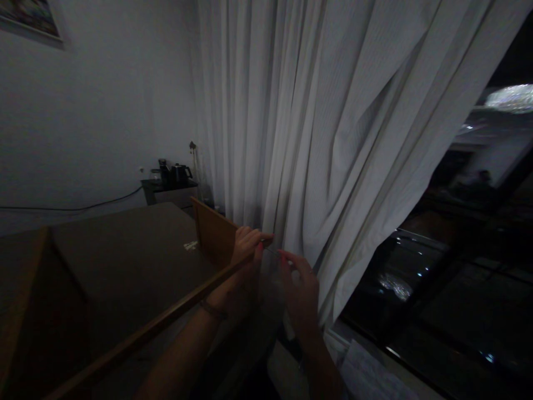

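My left hand [246, 244] is closed around the far end of a long wooden rail [166, 321], where it meets an upright wooden panel [214, 230]. A bracelet circles that wrist. To the right, the fingertips of my right hand [300, 283] pinch a thin metal rod [272, 251], which points at the rail's end by my left fingers. Its exact kind is too dark and small to make out. Another upright wooden panel [31, 311] stands at the near left, and the rail runs from the bottom left up to my left hand.
Beyond the rail spreads a wide grey-brown surface [141, 244] with a small pale item [190, 245] on it. White curtains [333, 139] hang close behind my hands. A small dark table [169, 186] holds a black kettle [180, 173]. Dark window glass [437, 289] is at right.
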### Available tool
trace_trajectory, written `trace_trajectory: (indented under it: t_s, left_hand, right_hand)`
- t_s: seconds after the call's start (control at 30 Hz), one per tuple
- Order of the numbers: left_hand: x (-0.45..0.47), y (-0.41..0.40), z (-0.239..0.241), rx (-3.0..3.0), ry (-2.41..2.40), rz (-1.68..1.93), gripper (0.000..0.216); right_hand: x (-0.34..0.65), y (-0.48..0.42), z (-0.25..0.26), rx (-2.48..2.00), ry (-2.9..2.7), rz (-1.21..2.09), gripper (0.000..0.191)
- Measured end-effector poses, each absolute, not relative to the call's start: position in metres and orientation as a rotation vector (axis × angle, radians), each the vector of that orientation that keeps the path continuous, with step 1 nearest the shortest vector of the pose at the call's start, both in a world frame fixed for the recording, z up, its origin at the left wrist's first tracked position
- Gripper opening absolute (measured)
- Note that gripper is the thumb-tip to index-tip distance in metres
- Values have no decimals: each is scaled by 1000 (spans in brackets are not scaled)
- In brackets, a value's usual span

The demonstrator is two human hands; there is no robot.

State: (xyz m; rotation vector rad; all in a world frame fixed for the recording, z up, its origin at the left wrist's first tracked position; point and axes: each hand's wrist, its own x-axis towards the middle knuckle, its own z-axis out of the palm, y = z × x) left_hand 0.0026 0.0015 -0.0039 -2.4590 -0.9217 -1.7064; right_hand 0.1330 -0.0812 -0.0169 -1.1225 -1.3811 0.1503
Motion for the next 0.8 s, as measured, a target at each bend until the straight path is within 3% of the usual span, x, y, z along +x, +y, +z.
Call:
trace_trajectory:
  t_s: [0.33,0.53,0.8]
  left_hand:
    - [0,-3,-2,-2480,-936,-1682,40]
    - [0,-4,0,-2480,-963,-1657,41]
    - [1,-5,0,-2466,-931,-1709,40]
  right_hand:
    - [134,-67,-18,-1031,-1380,49,19]
    - [136,-67,-25,-1027,-1241,228,52]
    - [153,-56,-43,-983,-1549,-263,28]
